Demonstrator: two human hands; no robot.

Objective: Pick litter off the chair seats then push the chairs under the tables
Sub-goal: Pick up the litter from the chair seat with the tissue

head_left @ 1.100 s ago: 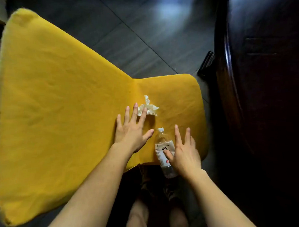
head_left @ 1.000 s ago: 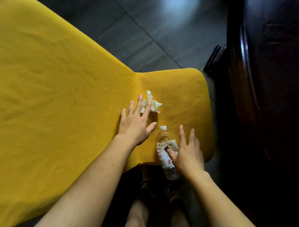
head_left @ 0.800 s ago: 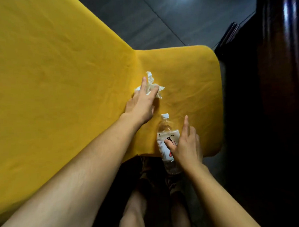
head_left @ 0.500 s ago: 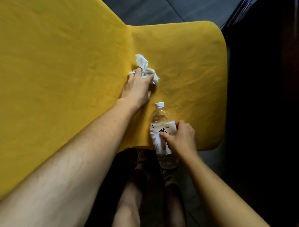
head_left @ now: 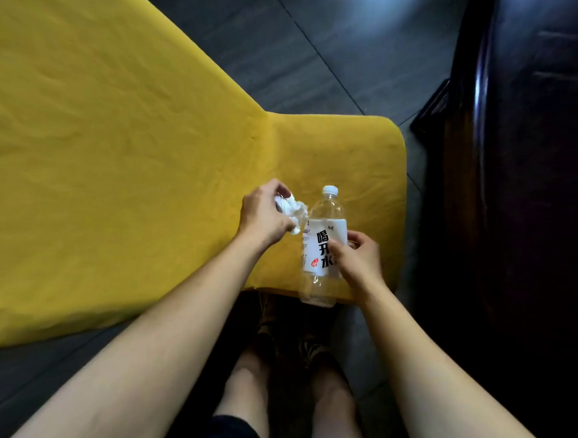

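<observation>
A yellow upholstered chair (head_left: 125, 139) fills the left and middle of the view, its seat (head_left: 360, 159) reaching toward the right. My left hand (head_left: 264, 214) is closed around a crumpled white tissue (head_left: 294, 212), held just above the seat. My right hand (head_left: 358, 258) grips a clear plastic bottle (head_left: 322, 250) with a white cap and white label, lifted over the seat's near edge. The two hands are close together, tissue almost touching the bottle.
A dark wooden table (head_left: 528, 163) stands along the right side, close to the chair seat. Dark tiled floor (head_left: 288, 43) shows beyond the chair. My legs and shoes (head_left: 296, 335) are below the seat's near edge.
My left hand closed on the tissue and lifted it toward me. My right hand closed on the bottle and raised it off the seat. The camera pulled back.
</observation>
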